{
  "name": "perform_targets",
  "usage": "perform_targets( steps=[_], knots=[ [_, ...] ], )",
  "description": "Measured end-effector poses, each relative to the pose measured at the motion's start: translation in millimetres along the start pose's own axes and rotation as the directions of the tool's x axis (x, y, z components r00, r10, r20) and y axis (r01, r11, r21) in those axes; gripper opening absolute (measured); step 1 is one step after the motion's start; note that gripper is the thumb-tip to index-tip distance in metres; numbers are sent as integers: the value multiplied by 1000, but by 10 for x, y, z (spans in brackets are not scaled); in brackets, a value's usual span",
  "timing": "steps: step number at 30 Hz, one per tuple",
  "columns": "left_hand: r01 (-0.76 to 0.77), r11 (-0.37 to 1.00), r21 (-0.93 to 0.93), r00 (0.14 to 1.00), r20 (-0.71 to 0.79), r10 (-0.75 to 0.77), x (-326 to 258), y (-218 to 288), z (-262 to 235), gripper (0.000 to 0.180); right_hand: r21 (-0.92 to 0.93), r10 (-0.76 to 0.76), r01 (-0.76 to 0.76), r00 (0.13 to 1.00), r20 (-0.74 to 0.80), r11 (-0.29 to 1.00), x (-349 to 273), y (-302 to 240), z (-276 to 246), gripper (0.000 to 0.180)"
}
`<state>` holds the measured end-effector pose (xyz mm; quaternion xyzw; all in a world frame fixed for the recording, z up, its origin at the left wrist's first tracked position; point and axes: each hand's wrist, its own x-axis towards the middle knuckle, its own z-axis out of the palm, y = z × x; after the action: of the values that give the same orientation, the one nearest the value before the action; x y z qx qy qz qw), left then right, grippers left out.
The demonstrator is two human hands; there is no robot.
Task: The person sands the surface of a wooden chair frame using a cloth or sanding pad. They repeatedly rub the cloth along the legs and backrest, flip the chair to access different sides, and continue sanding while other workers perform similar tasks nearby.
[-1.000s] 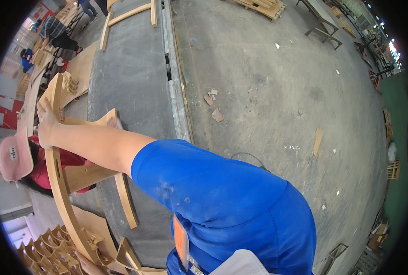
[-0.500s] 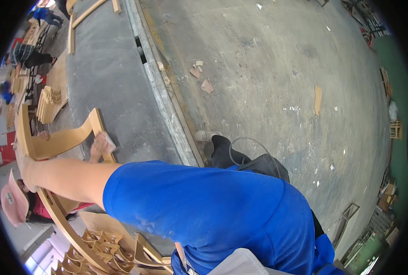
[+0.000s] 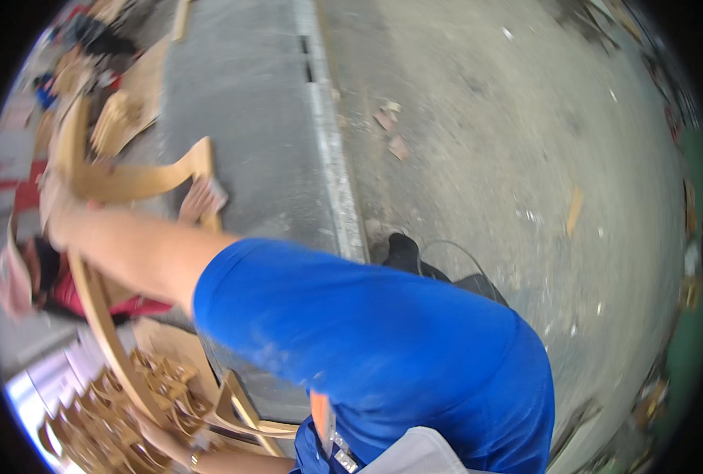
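Observation:
A large bent-wood chair frame (image 3: pixel 102 320) in pale wood stands at the left, its long curved rail running down toward the lower edge. My right arm, in a blue sleeve, stretches across to it. At the frame's upper corner my right hand (image 3: pixel 53 197) is closed round the wood, blurred and partly cut off by my forearm. Lower down, my left hand (image 3: pixel 147 426), with a watch on the wrist, grips the same rail; its fingertips are hard to make out. Between the frame's parts, a co-worker's hand (image 3: pixel 199 199) presses a pale sanding pad (image 3: pixel 218 194) against the short upright.
A co-worker in a pink cap (image 3: pixel 13 276) and red top is close behind the frame. Many curved wooden parts (image 3: pixel 102 415) are stacked at lower left. A grey table (image 3: pixel 248 118) stretches away beyond my arm. Scraps (image 3: pixel 399 147) lie on the concrete floor.
The view has turned, so the frame and table appear higher and further right. My left forearm and hand have come into sight on the rail. The co-worker's hand stays at the short upright.

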<state>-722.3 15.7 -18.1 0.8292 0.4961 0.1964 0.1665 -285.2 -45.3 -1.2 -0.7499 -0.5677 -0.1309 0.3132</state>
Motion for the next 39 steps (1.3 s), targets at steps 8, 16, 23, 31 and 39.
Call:
perform_targets(
  steps=[8, 16, 23, 31, 39],
  knots=[
    [281, 948, 146, 957, -110, -267, -22, 224, 42, 82, -261, 1, 61, 973, 232, 963, 465, 245, 175, 41],
    [259, 938, 231, 949, -242, -203, -337, 521, 167, 72, 348, -298, 291, 954, -36, 891, 69, 1739, 348, 52],
    [306, 932, 194, 934, -248, -256, -595, 650, 211, 65, -58, -34, 40, 994, 108, 997, 532, 2116, -208, 45],
    [357, 904, 235, 908, -314, -276, -468, 650, 290, 70, 28, -208, 208, 978, 9, 978, 555, 2595, -71, 48],
    [443, 868, 223, 876, -314, -366, -375, 566, 295, 60, -61, 82, -105, 952, -296, 993, 611, 3343, 94, 51]
  ],
)
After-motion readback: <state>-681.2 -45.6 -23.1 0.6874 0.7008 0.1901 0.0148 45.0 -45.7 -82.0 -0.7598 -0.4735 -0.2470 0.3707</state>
